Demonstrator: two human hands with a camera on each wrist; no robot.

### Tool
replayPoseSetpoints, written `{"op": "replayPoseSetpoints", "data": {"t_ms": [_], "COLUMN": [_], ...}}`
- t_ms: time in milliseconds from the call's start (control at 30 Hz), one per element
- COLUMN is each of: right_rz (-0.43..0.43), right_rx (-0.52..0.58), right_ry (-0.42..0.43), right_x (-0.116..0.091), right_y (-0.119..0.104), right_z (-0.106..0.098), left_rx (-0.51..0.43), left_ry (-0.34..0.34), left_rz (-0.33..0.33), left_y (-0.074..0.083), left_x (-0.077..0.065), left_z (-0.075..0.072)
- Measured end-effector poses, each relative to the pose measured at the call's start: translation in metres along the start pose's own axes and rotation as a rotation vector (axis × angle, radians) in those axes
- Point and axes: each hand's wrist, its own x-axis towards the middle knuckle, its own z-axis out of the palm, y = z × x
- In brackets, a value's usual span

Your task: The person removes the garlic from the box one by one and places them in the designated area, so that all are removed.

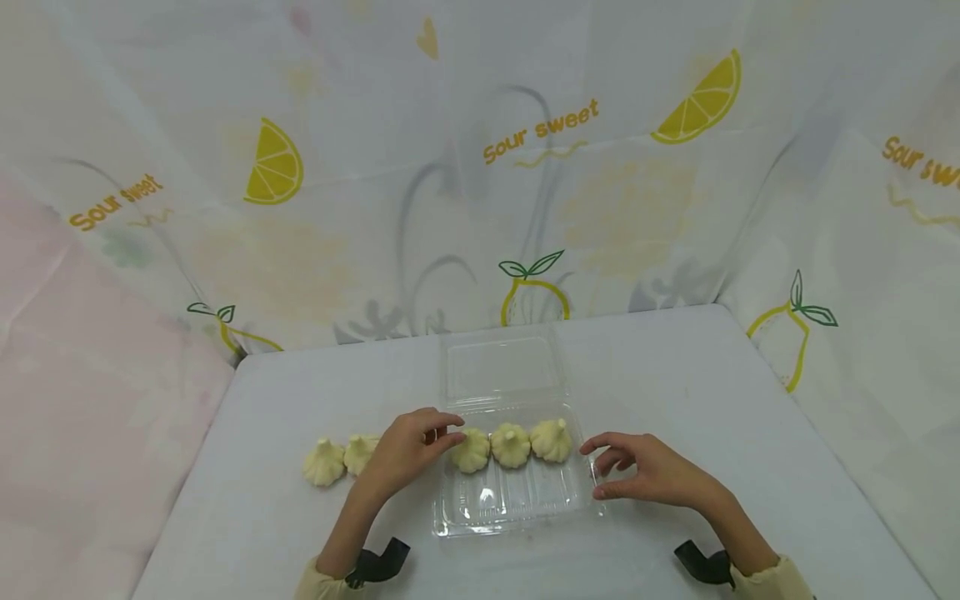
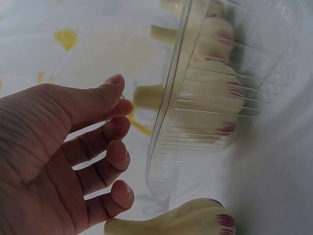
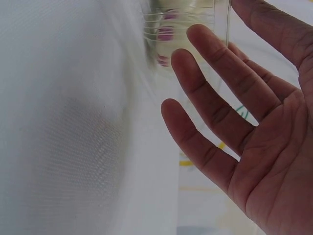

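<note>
A clear plastic clamshell box (image 1: 517, 508) lies with its lid (image 1: 502, 367) folded back behind it. Three garlic bulbs stand in a row along the back part of its base: one at the left (image 1: 471, 452), one in the middle (image 1: 511, 446) and one at the right (image 1: 551, 440). My left hand (image 1: 408, 446) hovers at the box's left side, fingertips beside the left bulb's stem, fingers loosely bent around nothing. In the left wrist view its thumb and fingers (image 2: 117, 127) stand apart from the stem. My right hand (image 1: 648, 473) is at the box's right edge, its fingers (image 3: 200, 73) spread and holding nothing.
To the left of the box, garlic bulbs (image 1: 324, 462) sit on the white table (image 1: 637, 367), one partly behind the left hand. Curtains printed with lemons (image 1: 693, 104) hang behind and beside the table. Black wrist mounts (image 1: 382, 562) are on both forearms.
</note>
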Motion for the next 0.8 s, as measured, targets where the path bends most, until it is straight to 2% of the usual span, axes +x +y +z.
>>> {"op": "replayPoseSetpoints", "data": {"t_ms": [333,800], "right_rz": [-0.007,-0.002], "right_rx": [0.011,0.030], "right_ry": [-0.002,-0.002], "right_x": [-0.0009,-0.0002], "right_y": [0.0006,-0.0024], "right_z": [0.0002,-0.0007], "left_rx": [0.066,0.059], "left_ry": [-0.025,-0.042], "left_rz": [-0.001,-0.003], "left_y": [0.0036,0.0048], "left_x": [0.0013,0.0008], "left_z": [0.0044,0.0092]}}
